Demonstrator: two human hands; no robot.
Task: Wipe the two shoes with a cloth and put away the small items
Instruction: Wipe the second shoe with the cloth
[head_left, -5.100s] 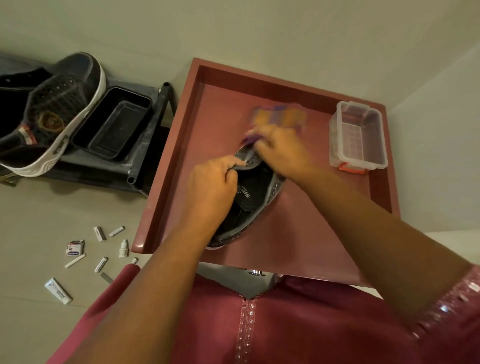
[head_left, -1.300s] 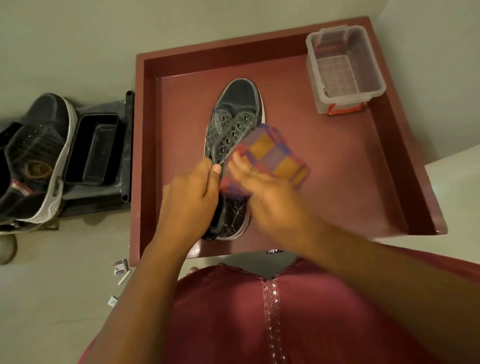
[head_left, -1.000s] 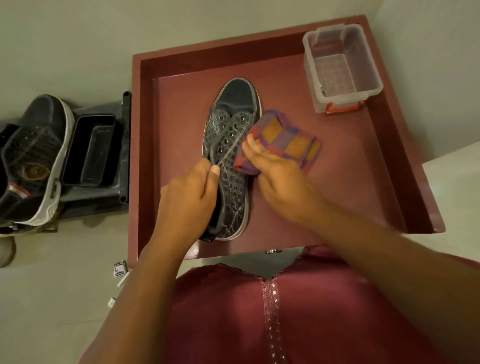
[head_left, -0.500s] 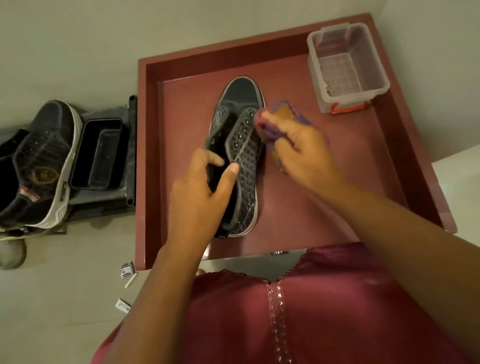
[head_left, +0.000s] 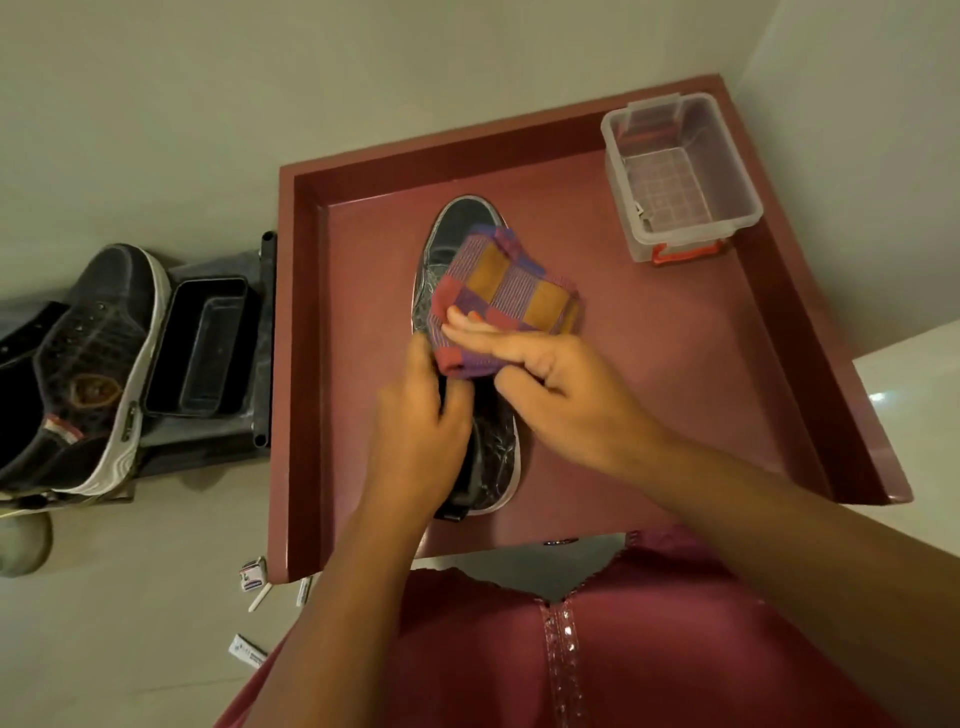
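A dark lace-up shoe (head_left: 453, 228) lies toe-away on the red tray (head_left: 291, 364). My left hand (head_left: 415, 431) grips its collar near the heel. My right hand (head_left: 561, 384) holds a checked purple, red and orange cloth (head_left: 511, 283) and presses it on the shoe's laced middle, which the cloth hides. The second shoe (head_left: 88, 364), dark with a white sole, rests on a low black stand at the left. Small items, a little box (head_left: 253, 574) and a tube (head_left: 248, 649) among them, lie on the floor by the tray's near left corner.
A clear plastic box (head_left: 675, 176) with a red clasp stands in the tray's far right corner. A black rectangular tray (head_left: 202, 343) sits on the stand between the second shoe and the red tray. Pale floor surrounds everything.
My right hand has brought the cloth from the shoe's right side back over its laces. My left hand has closed on the collar again, and the shoe lies flatter.
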